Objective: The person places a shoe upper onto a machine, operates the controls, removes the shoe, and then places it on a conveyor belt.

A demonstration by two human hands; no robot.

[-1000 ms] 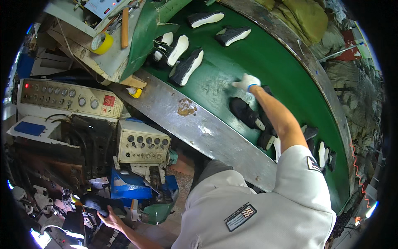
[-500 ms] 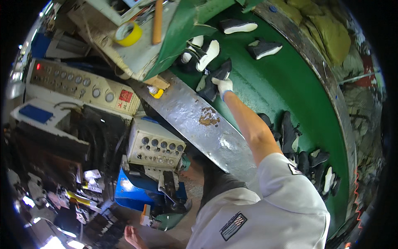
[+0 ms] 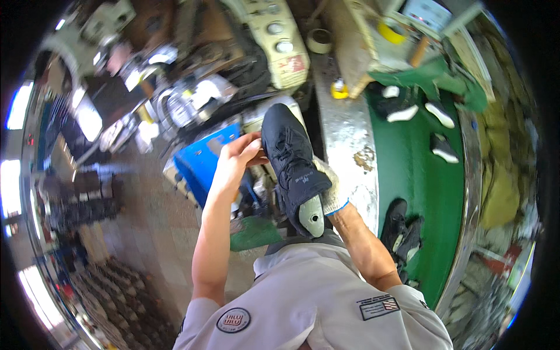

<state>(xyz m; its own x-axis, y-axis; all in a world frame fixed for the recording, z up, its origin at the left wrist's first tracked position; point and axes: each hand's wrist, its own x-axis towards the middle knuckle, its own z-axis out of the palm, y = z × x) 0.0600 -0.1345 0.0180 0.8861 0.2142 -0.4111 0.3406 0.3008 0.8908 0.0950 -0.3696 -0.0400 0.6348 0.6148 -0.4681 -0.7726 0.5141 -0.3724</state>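
Observation:
A black lace-up shoe upper point(image 3: 287, 153) on a pale green last is held in front of my body, toe pointing away from me. The last point(image 3: 311, 216) shows at the heel end, with a dark round hole in it. My right hand point(image 3: 331, 185), in a white knit glove with a blue cuff, grips the shoe from its right side near the heel; most of its fingers are hidden behind the shoe. My bare left hand point(image 3: 240, 153) has its bent fingers and thumb at the left edge of the shoe, near the toe.
Right of me, a metal ledge point(image 3: 349, 135) borders a green belt point(image 3: 424, 181) bearing several black shoes. A yellow tape roll point(image 3: 391, 31) lies on a stand at the far right. Ahead left are a blue machine part point(image 3: 205, 156) and a beige control panel point(image 3: 280, 44).
My gloved right hand has brought a shoe from the green belt to in front of me. My left hand has risen from low on the left to the shoe. The view has turned left.

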